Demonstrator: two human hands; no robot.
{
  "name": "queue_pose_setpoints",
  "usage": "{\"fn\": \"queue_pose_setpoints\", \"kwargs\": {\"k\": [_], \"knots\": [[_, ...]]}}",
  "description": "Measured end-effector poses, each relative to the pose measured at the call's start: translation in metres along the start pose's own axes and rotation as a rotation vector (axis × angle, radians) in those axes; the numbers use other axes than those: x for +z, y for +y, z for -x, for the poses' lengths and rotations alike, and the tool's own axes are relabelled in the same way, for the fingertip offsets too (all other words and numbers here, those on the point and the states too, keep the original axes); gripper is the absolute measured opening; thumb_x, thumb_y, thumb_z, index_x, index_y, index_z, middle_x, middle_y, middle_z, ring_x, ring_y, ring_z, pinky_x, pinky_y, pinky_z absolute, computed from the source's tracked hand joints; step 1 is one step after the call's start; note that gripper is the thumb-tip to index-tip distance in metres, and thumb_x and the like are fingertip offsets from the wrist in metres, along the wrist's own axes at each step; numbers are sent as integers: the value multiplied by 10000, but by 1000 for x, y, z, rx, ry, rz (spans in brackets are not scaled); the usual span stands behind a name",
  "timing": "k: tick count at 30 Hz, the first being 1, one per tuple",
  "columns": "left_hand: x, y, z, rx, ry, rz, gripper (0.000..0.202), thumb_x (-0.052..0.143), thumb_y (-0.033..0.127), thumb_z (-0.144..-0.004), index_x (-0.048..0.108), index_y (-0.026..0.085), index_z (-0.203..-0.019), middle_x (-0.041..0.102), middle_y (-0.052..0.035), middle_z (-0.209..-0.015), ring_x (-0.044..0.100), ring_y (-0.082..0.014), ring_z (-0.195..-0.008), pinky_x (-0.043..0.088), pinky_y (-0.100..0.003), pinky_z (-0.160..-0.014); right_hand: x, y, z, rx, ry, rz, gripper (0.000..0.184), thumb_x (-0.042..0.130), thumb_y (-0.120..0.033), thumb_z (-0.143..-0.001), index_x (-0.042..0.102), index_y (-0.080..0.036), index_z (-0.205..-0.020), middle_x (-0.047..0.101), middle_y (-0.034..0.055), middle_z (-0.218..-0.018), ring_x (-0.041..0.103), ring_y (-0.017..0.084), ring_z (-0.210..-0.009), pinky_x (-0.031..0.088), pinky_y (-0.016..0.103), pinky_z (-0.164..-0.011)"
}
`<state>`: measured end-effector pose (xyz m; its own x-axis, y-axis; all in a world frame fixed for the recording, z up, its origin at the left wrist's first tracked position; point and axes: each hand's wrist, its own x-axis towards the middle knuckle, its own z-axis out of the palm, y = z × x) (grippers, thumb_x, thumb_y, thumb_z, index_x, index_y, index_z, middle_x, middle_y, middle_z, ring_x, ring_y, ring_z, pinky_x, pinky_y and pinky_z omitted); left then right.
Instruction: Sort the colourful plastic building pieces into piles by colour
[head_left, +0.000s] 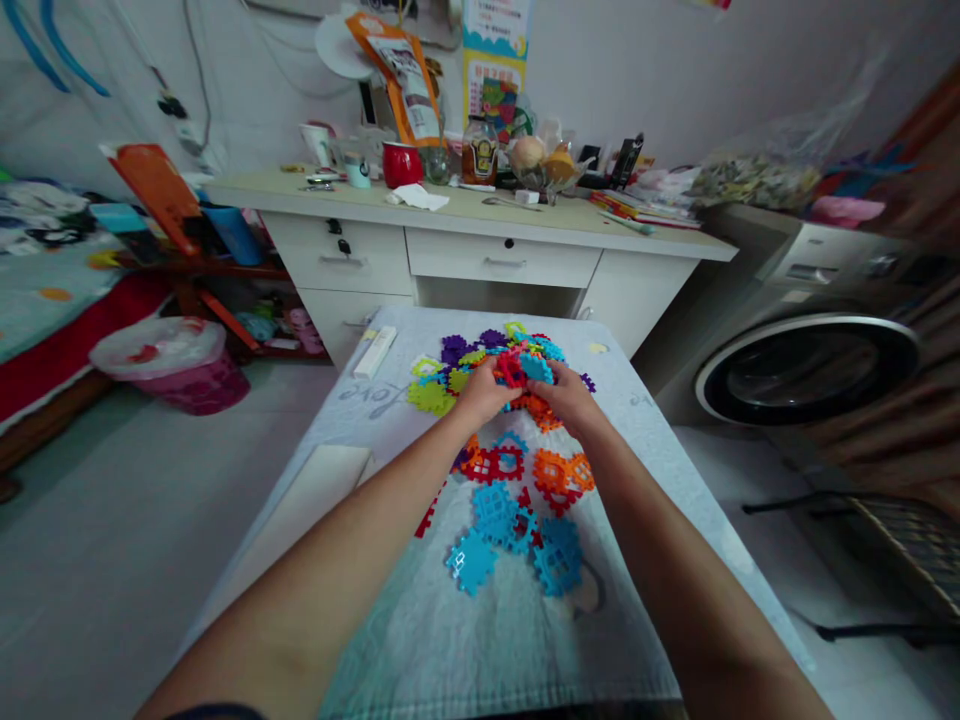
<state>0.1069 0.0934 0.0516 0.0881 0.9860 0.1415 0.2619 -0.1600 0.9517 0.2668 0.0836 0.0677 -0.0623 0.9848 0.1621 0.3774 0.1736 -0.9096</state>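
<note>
Both my arms reach forward over a small table covered with a pale cloth (480, 640). My left hand (484, 392) and my right hand (570, 398) meet above a pile of flat plastic interlocking tiles (480, 352). The fingers of both hands are closed round a red and blue cluster of tiles (521, 370), held between them. Nearer to me lie joined blue tiles (514, 540) and orange and red tiles (551, 472). Green and purple tiles sit at the pile's far left.
A white tube (375, 352) lies at the table's far left corner. Behind it stands a cluttered white desk (465, 240) with drawers. A washing machine (810, 370) is at the right, a pink-lined bin (172, 362) and a bed at the left.
</note>
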Motion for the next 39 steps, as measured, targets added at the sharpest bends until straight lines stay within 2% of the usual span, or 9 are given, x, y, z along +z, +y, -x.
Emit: {"fn": "queue_pose_setpoints", "kwargs": {"k": [5, 10, 13, 18, 22, 25, 30, 36, 39], "knots": [[-14, 24, -21, -46, 111, -61, 688, 711, 397, -728, 463, 154, -1322, 601, -151, -1298, 587, -246, -1175, 452, -407, -1021, -18, -4, -37, 174, 200, -3, 539, 685, -448, -727, 563, -163, -1168, 672, 101, -1029, 655, 219, -846, 544, 369, -740], [-51, 21, 18, -7, 10, -321, 754, 693, 438, -725, 426, 199, -1389, 454, -158, -1446, 423, -305, -1359, 341, -479, -1125, -42, 13, -3, -46, 199, 325, 617, 693, -487, -730, 563, -187, -1252, 584, 161, -1254, 547, 322, -1175, 452, 522, -997], [-72, 12, 69, 13, -184, -528, 915, 741, 549, -639, 403, 241, -1432, 364, -161, -1521, 295, -370, -1438, 271, -543, -1155, -48, 24, 51, -224, 27, 482, 721, 680, -547, -763, 504, -193, -1366, 516, 187, -1361, 458, 355, -1297, 358, 560, -1088], [-80, -3, 155, -85, -449, -773, 1364, 855, 617, -358, 218, 350, -1534, 104, -169, -1643, -4, -513, -1476, 137, -715, -1113, -49, 33, 141, -287, -399, 617, 1262, 745, -743, -584, 169, -216, -1575, 203, 213, -1601, 194, 435, -1462, 252, 617, -1134], [-70, -12, 182, -110, -509, -856, 1459, 885, 568, -281, 198, 327, -1546, 61, -199, -1644, -26, -513, -1475, 94, -727, -1106, -43, 36, 167, -233, -569, 696, 1418, 790, -755, -465, 116, -212, -1587, 110, 225, -1623, 93, 472, -1475, 213, 660, -1123], [-61, -15, 179, -36, -461, -852, 1410, 884, 577, -319, 230, 313, -1540, 97, -191, -1641, 68, -467, -1491, 122, -657, -1146, -37, 35, 163, -224, -528, 731, 1378, 791, -752, -465, 187, -209, -1577, 163, 242, -1606, 168, 486, -1447, 239, 677, -1092], [-44, -23, 164, 93, -303, -759, 1131, 832, 578, -510, 340, 314, -1494, 229, -131, -1614, 271, -382, -1447, 261, -538, -1155, -30, 32, 145, -366, -409, 683, 1105, 784, -633, -627, 325, -191, -1529, 432, 229, -1471, 462, 408, -1247, 383, 600, -1024], [-30, -28, 139, 202, -171, -677, 707, 713, 284, -712, 498, 271, -1386, 481, -101, -1453, 481, -297, -1309, 402, -424, -1099, -20, 37, 131, -382, -294, 665, 691, 716, -413, -766, 506, -205, -1391, 589, 153, -1290, 530, 315, -1195, 451, 479, -1009], [-27, -24, 124, 220, -130, -616, 517, 668, 291, -769, 582, 267, -1278, 600, -80, -1293, 561, -263, -1212, 456, -390, -1034, -14, 38, 120, -350, -240, 597, 536, 685, -397, -806, 575, -213, -1297, 634, 123, -1207, 585, 270, -1127, 477, 420, -977]]}}
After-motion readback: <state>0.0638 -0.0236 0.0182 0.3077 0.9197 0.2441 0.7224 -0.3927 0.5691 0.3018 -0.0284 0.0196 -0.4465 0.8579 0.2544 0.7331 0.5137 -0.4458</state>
